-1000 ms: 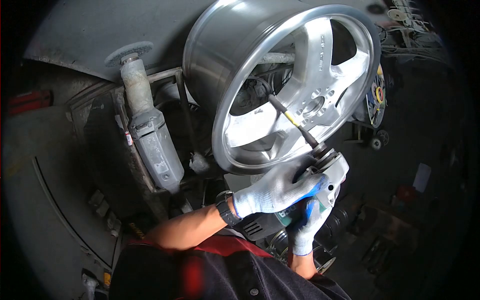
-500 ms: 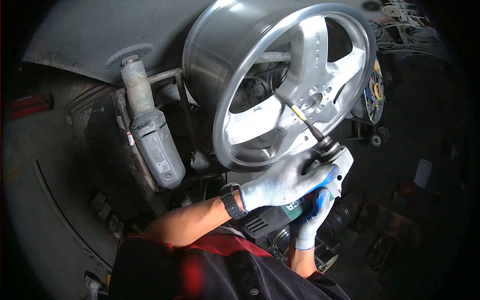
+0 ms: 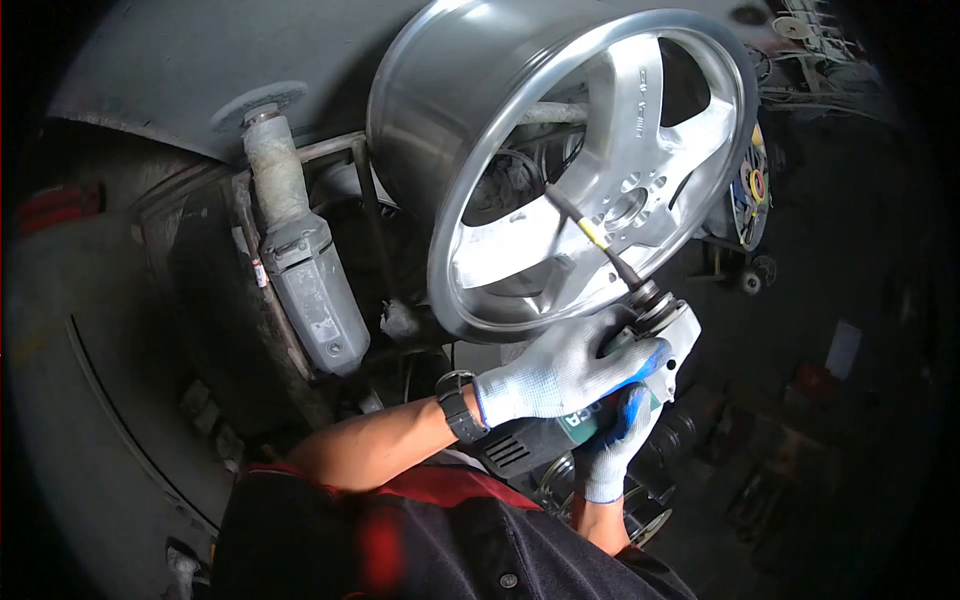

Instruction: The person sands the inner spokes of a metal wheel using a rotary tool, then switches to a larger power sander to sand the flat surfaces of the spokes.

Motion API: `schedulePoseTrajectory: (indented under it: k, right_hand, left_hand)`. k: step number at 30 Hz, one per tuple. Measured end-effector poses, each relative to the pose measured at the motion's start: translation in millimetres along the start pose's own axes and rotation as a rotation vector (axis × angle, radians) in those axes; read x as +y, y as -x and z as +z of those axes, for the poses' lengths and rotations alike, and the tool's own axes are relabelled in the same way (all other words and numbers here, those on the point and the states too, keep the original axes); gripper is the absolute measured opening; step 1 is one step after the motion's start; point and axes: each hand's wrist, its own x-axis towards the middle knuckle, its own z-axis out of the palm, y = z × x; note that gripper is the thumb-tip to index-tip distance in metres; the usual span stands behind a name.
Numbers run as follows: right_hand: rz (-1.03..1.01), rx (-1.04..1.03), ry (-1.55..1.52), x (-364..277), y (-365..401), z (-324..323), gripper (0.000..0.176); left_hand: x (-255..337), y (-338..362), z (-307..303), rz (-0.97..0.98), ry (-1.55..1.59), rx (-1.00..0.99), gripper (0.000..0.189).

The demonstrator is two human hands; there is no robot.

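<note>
A green and grey angle grinder [image 3: 515, 448] is gripped in both gloved hands. My left hand [image 3: 560, 368], with a black watch at its wrist, is closed over the grinder just behind its metal head. My right hand [image 3: 622, 440] wraps the body from the other side, lower down. From the head, a long thin rod [image 3: 592, 232] with a yellow band points up and left. Its tip overlaps a spoke of the silver alloy wheel rim [image 3: 500, 255], which stands tilted in front of me.
To the left, a dusty grey power tool [image 3: 318, 300] with a round disc [image 3: 262, 105] rests against a metal frame [image 3: 365, 190]. A grey panel [image 3: 220, 50] rises behind. Coloured tape rolls [image 3: 756, 183] hang at the right, and cables lie at the upper right.
The grinder and both hands have shifted slightly left. The rod's tip has moved a little up and left along the spoke, while the wheel appears slightly lower right.
</note>
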Motion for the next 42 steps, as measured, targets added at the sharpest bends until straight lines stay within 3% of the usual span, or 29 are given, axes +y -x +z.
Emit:
schedulePoseTrajectory:
  k: [5, 9, 11, 16, 19, 25, 29, 32, 35, 37, 40, 42]
  right_hand:
    - [0.005, -0.005, 0.023, -5.2, 1.1, 2.8, 0.082]
    - [-0.050, -0.056, 0.045, -21.9, -13.7, 11.6, 0.072]
    - [-0.070, -0.005, 0.047, -26.0, -23.6, 13.3, 0.071]
    - [-0.131, -0.007, 0.136, -32.0, -37.4, 7.7, 0.092]
    - [-0.189, -0.054, 0.175, -31.4, -31.5, 15.3, 0.096]
    - [-0.077, -0.052, 0.192, -23.2, -13.0, 4.7, 0.095]
    - [-0.037, -0.053, 0.099, -24.7, -6.7, 7.8, 0.083]
    - [0.006, -0.170, 0.099, -30.2, -12.1, 3.3, 0.054]
    - [-0.023, -0.123, 0.092, -32.6, -21.7, 5.7, 0.051]
    - [-0.056, -0.105, 0.125, -35.3, -29.0, 11.1, 0.052]
    - [-0.108, -0.041, 0.048, -36.2, -35.9, 14.7, 0.079]
    - [-0.118, -0.048, 0.088, -34.3, -36.3, 12.3, 0.084]
  left_hand:
    - [1.5, 4.9, 4.9, -0.017, -0.054, 0.080, 0.037]
    - [6.8, -10.3, 3.2, -0.049, 0.012, 0.009, 0.037]
    - [4.2, -18.6, 3.5, 0.096, 0.109, -0.018, 0.040]
    - [11.6, -35.0, -3.6, 0.201, 0.114, -0.096, 0.046]
    - [4.9, -29.1, -4.7, 0.213, 0.061, -0.047, 0.047]
    - [-2.8, -5.2, -1.8, 0.118, 0.068, 0.009, 0.046]
    - [-0.6, 1.2, 5.9, 0.060, 0.022, 0.088, 0.044]
    - [10.0, -2.5, 6.9, 0.014, 0.011, 0.085, 0.045]
    - [18.6, -13.1, 3.0, -0.032, 0.039, 0.041, 0.046]
    - [12.5, -24.2, 4.4, 0.164, 0.030, 0.056, 0.047]
    - [13.7, -37.7, -3.0, 0.143, 0.060, -0.048, 0.047]
    - [17.3, -36.4, -5.4, 0.107, 0.065, -0.093, 0.046]
